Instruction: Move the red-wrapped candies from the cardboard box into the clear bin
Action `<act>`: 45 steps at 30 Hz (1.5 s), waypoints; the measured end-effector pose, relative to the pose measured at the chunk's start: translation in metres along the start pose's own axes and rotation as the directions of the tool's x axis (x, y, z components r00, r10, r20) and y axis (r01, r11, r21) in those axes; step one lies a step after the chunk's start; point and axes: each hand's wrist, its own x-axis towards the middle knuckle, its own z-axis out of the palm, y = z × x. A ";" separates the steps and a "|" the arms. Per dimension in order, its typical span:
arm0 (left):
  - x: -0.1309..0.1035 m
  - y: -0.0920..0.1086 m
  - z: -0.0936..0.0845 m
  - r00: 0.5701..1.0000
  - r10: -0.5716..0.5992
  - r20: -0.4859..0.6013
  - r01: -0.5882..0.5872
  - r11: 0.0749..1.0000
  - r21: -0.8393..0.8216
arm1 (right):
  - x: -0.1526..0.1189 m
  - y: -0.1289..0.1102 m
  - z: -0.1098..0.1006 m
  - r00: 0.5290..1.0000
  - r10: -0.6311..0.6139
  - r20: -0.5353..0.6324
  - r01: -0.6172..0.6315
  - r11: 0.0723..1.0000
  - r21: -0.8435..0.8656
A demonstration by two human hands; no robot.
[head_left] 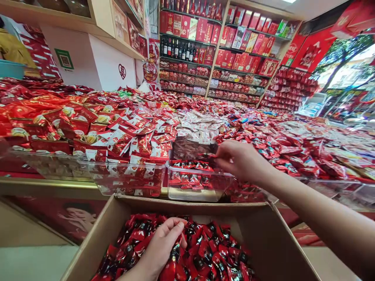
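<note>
A cardboard box [190, 203] full of red-and-black wrapped candies [202, 249] stands in front of me. Down in it, my left hand [165, 242] has thumb and fingers pinched together over the pile, a wrapped candy at the fingertips, mostly hidden by the hand. Beyond the box's far rim is a clear plastic bin [199, 194], partly filled with the same kind of candy in neat rows [191, 177]. Above its right side, my right hand [238, 160] is closed, pinching a dark-and-red wrapped candy [209, 156] by its right end.
To the left, another clear bin [125, 179] holds red-and-white packets. White packets [199, 127] lie behind the candy bin, and heaps of red packets [293, 144] spread to the right. Shelves [190, 39] of bottles and boxes line the back. A gold-edged counter [52, 182] runs beneath the bins.
</note>
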 end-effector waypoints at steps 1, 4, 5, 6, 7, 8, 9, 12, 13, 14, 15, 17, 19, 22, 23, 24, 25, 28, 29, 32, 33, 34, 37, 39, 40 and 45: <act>0.001 -0.002 0.000 1.000 0.005 0.013 -0.005 1.000 0.017 | 0.012 0.009 0.009 0.994 0.019 0.107 -0.017 1.000 -0.021; 0.002 -0.006 -0.001 0.998 0.009 0.066 -0.013 0.998 0.054 | 0.034 0.028 0.038 0.918 0.008 0.396 -0.003 1.000 -0.015; 0.002 -0.006 -0.001 0.997 0.018 0.080 -0.023 0.997 0.067 | 0.037 0.031 0.045 0.885 -0.016 0.464 0.020 1.000 -0.004; 0.001 -0.006 -0.002 0.995 0.028 0.092 -0.035 0.996 0.080 | 0.040 0.032 0.051 0.858 -0.041 0.513 0.046 0.999 0.003; 0.001 -0.006 -0.002 0.994 0.038 0.106 -0.048 0.995 0.092 | 0.041 0.032 0.055 0.837 -0.062 0.544 0.072 0.997 0.002; 0.000 -0.006 -0.002 0.992 0.045 0.117 -0.057 0.993 0.099 | 0.043 0.031 0.058 0.822 -0.074 0.564 0.095 0.995 -0.009; 0.000 -0.005 -0.002 0.991 0.046 0.127 -0.060 0.993 0.105 | 0.044 0.028 0.060 0.812 -0.077 0.579 0.113 0.993 -0.026; -0.001 -0.005 -0.001 0.988 0.046 0.148 -0.062 0.993 0.106 | 0.048 0.020 0.061 0.777 -0.073 0.625 0.159 0.984 -0.083; -0.001 -0.005 -0.001 0.987 0.046 0.153 -0.063 0.993 0.104 | 0.049 0.017 0.062 0.763 -0.072 0.642 0.174 0.980 -0.097; -0.001 -0.005 -0.001 0.987 0.044 0.157 -0.060 0.993 0.103 | 0.050 0.014 0.062 0.747 -0.073 0.661 0.188 0.977 -0.104; -0.001 -0.005 0.000 0.986 0.041 0.161 -0.058 0.993 0.103 | 0.050 0.012 0.063 0.730 -0.074 0.680 0.197 0.974 -0.107; -0.002 -0.004 0.000 0.985 0.033 0.166 -0.052 0.993 0.107 | 0.050 0.011 0.065 0.698 -0.064 0.714 0.197 0.975 -0.106; -0.002 -0.003 0.001 0.985 0.026 0.169 -0.046 0.992 0.115 | 0.050 0.012 0.067 0.658 -0.044 0.751 0.184 0.977 -0.103; -0.003 -0.002 0.002 0.984 0.022 0.175 -0.045 0.991 0.128 | 0.051 0.017 0.071 0.583 -0.013 0.812 0.141 0.986 -0.085; -0.003 -0.003 0.002 0.984 0.021 0.178 -0.045 0.991 0.130 | 0.051 0.019 0.072 0.549 -0.003 0.836 0.116 0.991 -0.072; -0.003 -0.004 0.001 0.984 0.020 0.179 -0.044 0.991 0.130 | 0.051 0.020 0.074 0.516 0.004 0.857 0.091 0.994 -0.059; -0.003 -0.005 0.001 0.983 0.020 0.181 -0.044 0.990 0.130 | 0.051 0.021 0.075 0.488 0.011 0.873 0.067 0.997 -0.050; -0.001 -0.010 0.000 0.982 0.019 0.188 -0.046 0.989 0.138 | 0.050 0.021 0.079 0.477 0.033 0.878 0.030 0.998 -0.054; -0.001 -0.012 0.000 0.982 0.020 0.186 -0.047 0.989 0.143 | 0.049 0.021 0.080 0.491 0.038 0.870 0.022 0.998 -0.056; 0.001 -0.012 0.001 0.986 0.019 0.168 -0.045 0.987 0.153 | 0.049 0.021 0.084 0.524 0.036 0.851 0.009 0.999 -0.048; 0.000 -0.011 0.001 0.988 0.002 0.153 -0.025 0.989 0.149 | 0.050 0.022 0.084 0.538 0.030 0.842 0.008 0.999 -0.042; 0.000 -0.010 0.002 0.991 -0.018 0.135 0.000 0.990 0.138 | 0.052 0.022 0.082 0.559 0.025 0.829 0.009 0.999 -0.036; -0.004 -0.001 0.001 0.988 -0.116 0.102 0.110 0.992 0.064 | 0.056 0.021 0.066 0.666 0.013 0.746 0.010 1.000 -0.026; -0.007 0.006 -0.001 0.976 -0.186 0.117 0.189 0.982 -0.012 | 0.052 0.013 0.047 0.821 -0.016 0.571 0.020 1.000 -0.002; -0.009 0.010 -0.001 0.968 -0.215 0.128 0.224 0.973 -0.056 | 0.045 0.006 0.036 0.900 -0.034 0.434 0.024 0.999 0.028; -0.012 0.018 -0.002 0.993 -0.096 0.074 0.111 0.966 -0.232 | -0.030 -0.048 0.020 0.968 0.079 0.237 -0.177 0.888 0.425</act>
